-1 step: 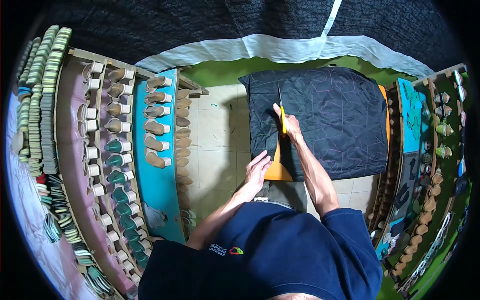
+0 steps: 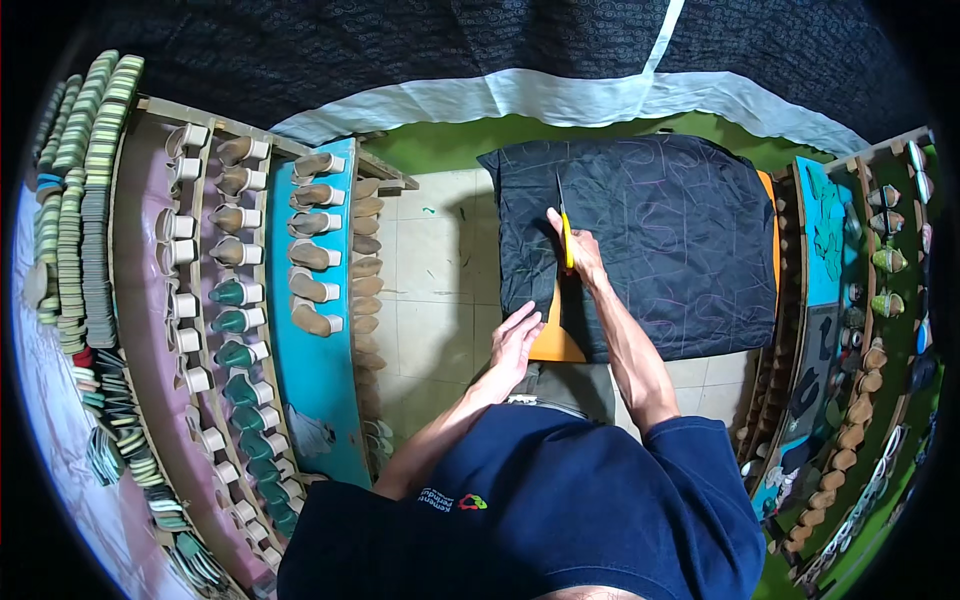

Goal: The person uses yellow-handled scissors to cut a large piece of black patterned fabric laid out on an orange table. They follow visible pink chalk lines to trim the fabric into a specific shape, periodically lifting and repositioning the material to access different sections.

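A sheet of black fabric [image 2: 690,250] with curved purple outlines lies over an orange board [image 2: 562,338]. Yellow-handled scissors [image 2: 567,235] are gripped in my right hand [image 2: 587,255], their blades pointing away from me over the left part of the cloth. Whether the blades are apart cannot be made out. A cut runs from the fabric's near edge up to the scissors, and orange shows through it. My left hand [image 2: 514,340] rests on the near left corner of the cloth, fingers stretched out, beside the cut.
On the left, racks hold rows of shoe forms [image 2: 237,250] in brown and green, next to a blue board [image 2: 340,400] and stacked striped soles [image 2: 95,150]. More shelves with shoe forms [image 2: 850,435] stand at right. Small scraps lie on the tiled floor [image 2: 425,250]. Dark curtain [image 2: 400,45] hangs beyond.
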Demonstrator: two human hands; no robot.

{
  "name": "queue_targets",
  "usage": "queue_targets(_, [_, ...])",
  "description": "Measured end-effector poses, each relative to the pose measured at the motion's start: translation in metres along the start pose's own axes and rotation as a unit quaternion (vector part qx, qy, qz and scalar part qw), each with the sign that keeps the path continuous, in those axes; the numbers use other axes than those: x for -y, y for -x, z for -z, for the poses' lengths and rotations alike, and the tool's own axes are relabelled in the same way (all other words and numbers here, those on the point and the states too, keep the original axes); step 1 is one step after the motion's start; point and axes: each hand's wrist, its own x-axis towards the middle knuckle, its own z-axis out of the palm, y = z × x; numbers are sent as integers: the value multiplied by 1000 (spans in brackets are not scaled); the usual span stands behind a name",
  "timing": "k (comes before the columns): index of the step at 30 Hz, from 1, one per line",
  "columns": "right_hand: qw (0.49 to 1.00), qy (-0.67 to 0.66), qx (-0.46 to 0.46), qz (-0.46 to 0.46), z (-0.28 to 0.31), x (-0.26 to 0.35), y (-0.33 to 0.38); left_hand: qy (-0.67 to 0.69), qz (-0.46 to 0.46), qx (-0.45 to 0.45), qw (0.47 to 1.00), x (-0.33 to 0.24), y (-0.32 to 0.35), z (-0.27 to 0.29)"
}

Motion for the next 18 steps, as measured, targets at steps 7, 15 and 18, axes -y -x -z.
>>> queue_targets(7, [1000, 5, -13, 4, -2, 4, 2, 3, -8, -1, 1000, 2, 1, 3])
queue_targets(15, [999, 43, -10, 9, 0, -3, -24, -4, -8, -12, 1000, 1, 4, 4])
queue_targets(18, [1000, 18, -9, 24, 1, 5, -8, 1, -7, -10, 1000, 5, -2, 12])
